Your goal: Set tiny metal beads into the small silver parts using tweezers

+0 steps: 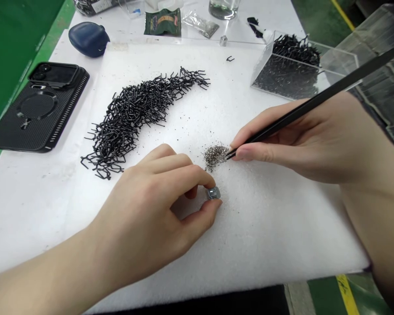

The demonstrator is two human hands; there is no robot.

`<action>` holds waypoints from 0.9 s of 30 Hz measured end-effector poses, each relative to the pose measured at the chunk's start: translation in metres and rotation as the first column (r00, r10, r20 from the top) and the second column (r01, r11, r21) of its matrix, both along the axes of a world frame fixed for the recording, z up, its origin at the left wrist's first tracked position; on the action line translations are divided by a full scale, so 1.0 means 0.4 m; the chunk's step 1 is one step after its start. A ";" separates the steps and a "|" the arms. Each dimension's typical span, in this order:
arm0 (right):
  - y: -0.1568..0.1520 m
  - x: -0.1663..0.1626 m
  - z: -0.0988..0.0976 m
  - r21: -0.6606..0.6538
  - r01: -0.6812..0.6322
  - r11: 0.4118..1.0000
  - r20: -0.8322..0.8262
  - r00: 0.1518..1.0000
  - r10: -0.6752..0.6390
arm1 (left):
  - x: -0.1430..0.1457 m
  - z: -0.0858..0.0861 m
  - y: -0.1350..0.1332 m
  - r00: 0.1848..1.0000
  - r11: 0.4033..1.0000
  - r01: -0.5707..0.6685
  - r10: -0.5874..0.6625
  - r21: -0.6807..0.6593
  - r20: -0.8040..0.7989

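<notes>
Between thumb and index finger, my left hand (154, 210) pinches a small silvery metal block (213, 193) just above the white foam sheet. My right hand (302, 135) is closed around black tweezers (302, 107), whose tips point down and left. Those tips touch the edge of a little heap of tiny metallic bits (216, 155), just beyond the block. Whether anything is caught between the tips is too small to tell. Farther left lies a curved pile of bent black pieces (144, 109), near the knuckles of my left hand.
A clear plastic box (282, 83) holding black pieces stands at the back right. On the left are a black-cased phone (39, 105) and a dark blue case (88, 39). A green packet (163, 22), a clear bag (202, 24) and a glass (223, 8) line the back.
</notes>
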State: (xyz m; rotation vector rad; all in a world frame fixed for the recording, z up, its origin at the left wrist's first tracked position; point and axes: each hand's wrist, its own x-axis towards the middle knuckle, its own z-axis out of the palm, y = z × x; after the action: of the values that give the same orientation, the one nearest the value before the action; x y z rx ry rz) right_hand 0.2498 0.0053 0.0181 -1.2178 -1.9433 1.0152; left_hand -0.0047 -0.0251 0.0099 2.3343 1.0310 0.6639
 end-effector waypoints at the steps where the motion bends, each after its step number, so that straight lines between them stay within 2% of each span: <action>1: 0.000 -0.001 0.000 -0.006 -0.002 1.000 -0.002 1.000 0.002 | 0.000 -0.001 0.000 1.000 1.000 0.001 -0.001 -0.001 0.000; 9: 0.001 0.004 -0.003 0.022 -0.012 1.000 0.041 0.999 0.011 | -0.002 0.004 -0.004 1.000 1.000 0.000 0.000 0.003 0.001; 27: -0.001 0.001 -0.005 0.015 0.012 1.000 0.025 1.000 -0.012 | 0.001 0.003 -0.001 1.000 1.000 -0.001 0.001 -0.013 -0.005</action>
State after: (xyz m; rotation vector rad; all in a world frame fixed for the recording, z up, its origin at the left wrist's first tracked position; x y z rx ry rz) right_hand 0.2502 0.0051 0.0161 -1.2381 -1.9568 0.9823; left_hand -0.0045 -0.0256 0.0113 2.3257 1.0360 0.6499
